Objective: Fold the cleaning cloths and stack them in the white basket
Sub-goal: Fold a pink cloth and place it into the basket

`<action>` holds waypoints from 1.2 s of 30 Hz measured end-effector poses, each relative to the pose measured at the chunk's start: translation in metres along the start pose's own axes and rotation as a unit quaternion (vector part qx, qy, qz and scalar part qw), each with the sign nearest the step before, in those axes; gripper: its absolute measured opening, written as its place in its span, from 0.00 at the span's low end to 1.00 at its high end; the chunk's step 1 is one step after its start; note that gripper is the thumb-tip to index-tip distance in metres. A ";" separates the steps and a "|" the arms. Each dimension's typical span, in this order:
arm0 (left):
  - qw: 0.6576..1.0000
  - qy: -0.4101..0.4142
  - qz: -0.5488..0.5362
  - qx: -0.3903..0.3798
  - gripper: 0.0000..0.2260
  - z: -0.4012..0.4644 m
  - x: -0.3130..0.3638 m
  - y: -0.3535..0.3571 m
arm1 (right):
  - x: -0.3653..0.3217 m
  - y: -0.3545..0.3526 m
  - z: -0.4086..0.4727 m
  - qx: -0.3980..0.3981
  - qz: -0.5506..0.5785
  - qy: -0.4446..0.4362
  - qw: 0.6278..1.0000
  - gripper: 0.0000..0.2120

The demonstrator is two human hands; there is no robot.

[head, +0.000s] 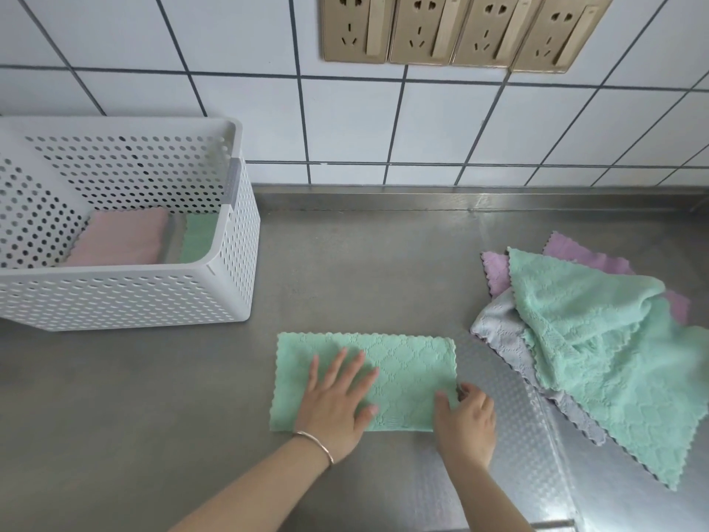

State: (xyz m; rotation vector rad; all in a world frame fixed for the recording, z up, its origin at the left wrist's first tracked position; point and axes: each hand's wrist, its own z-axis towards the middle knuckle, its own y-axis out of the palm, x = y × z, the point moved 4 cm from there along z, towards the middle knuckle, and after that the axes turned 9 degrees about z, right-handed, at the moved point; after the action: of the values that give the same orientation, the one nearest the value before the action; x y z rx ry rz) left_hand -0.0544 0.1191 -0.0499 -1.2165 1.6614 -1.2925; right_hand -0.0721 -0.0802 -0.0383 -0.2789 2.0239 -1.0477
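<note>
A green cloth, folded into a long rectangle, lies flat on the steel counter in front of me. My left hand presses flat on its left half with fingers spread. My right hand pinches the cloth's near right corner. The white perforated basket stands at the back left; inside lie a folded pink cloth and a folded green cloth side by side. A loose pile sits at the right: a green cloth over a grey one and a purple one.
The steel counter meets a white tiled wall at the back. Several gold wall sockets sit high on the wall. An embossed strip of the counter runs under the pile on the right.
</note>
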 end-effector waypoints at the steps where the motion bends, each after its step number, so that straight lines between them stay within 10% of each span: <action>1: 1.000 0.010 0.012 -0.026 0.24 0.000 0.007 0.005 | 0.001 0.001 -0.002 -0.012 -0.032 -0.001 0.999 0.22; 8: 0.996 0.011 0.038 -0.074 0.28 0.001 0.011 0.016 | 0.006 -0.002 -0.002 -0.091 -0.110 0.049 0.988 0.28; 13: 0.991 0.019 0.037 -0.125 0.32 0.003 0.016 0.008 | 0.002 -0.009 -0.003 -0.129 0.011 0.059 0.990 0.08; 17: 0.983 -0.023 -0.153 -0.095 0.29 0.009 0.022 -0.029 | -0.021 -0.015 -0.021 -0.061 0.089 -0.078 0.991 0.10; 20: 0.894 -0.128 -0.428 -0.042 0.20 0.013 0.024 -0.069 | -0.050 -0.012 -0.043 0.002 0.079 -0.271 0.959 0.14; 26: 0.865 -0.200 -0.459 -0.039 0.18 0.021 -0.005 -0.080 | -0.085 0.015 -0.079 0.002 -0.003 -0.529 0.848 0.18; 36: 0.836 -0.253 -0.487 -0.008 0.07 -0.007 -0.081 -0.042 | -0.047 0.070 -0.078 -0.128 -0.180 -0.459 0.860 0.62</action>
State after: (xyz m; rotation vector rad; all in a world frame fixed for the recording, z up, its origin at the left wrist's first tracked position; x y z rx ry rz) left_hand -0.0240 0.1957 -0.0095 -2.3211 0.6208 -1.2895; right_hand -0.0899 0.0330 -0.0399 -1.1062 1.2273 -0.6355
